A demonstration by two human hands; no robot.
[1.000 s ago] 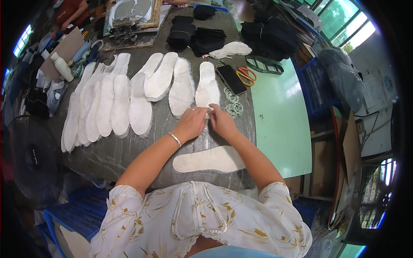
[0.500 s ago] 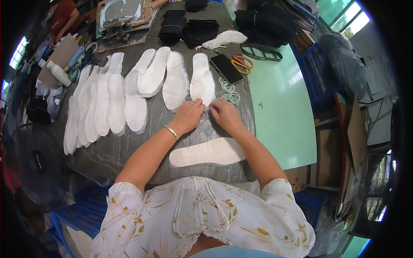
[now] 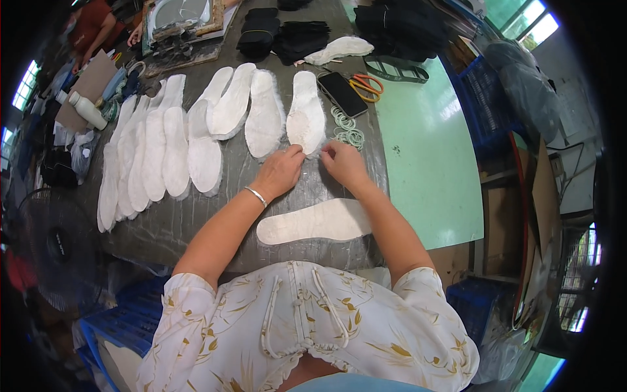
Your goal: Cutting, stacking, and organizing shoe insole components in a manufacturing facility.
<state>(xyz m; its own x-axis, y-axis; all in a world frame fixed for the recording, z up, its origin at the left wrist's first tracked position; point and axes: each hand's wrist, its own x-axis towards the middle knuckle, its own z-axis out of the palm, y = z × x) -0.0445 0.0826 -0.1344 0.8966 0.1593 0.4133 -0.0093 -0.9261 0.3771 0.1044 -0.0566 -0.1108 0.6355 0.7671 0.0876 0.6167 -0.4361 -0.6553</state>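
Looking down from the head camera, the person has both hands at the near end of one white fleecy insole (image 3: pixel 307 119) that lies lengthwise on the dark table (image 3: pixel 196 222). The left hand (image 3: pixel 279 173) is curled, fingertips pinched at the insole's lower left edge, and there's a thin silver bracelet (image 3: pixel 256 195) on that wrist. The right hand (image 3: pixel 344 163) is curled too, fingertips on the lower right edge of the same insole. Whether either hand really grips the fuzzy rim or just presses on it, can't tell from this angle.

Closer to the person, between the forearms, a second insole (image 3: pixel 317 222) lies sideways, flat side up, and neither hand touches it.

Left of the handled insole there's a whole row of more white insoles (image 3: pixel 170 150), overlapping each other and fanned out toward the table's left edge. Just right of the handled one sits a black phone (image 3: pixel 342 93), with orange-handled scissors (image 3: pixel 366 83) beside it and a few pale green rings (image 3: pixel 346 127) near the right hand.

Further back are stacks of black pieces (image 3: pixel 287 36) and one more pale insole (image 3: pixel 339 49) lying across. On the far left stands a white bottle (image 3: pixel 87 110), and another person in a red top (image 3: pixel 91 29) is at the top left corner. A light green table (image 3: pixel 428 157) sits on the right.
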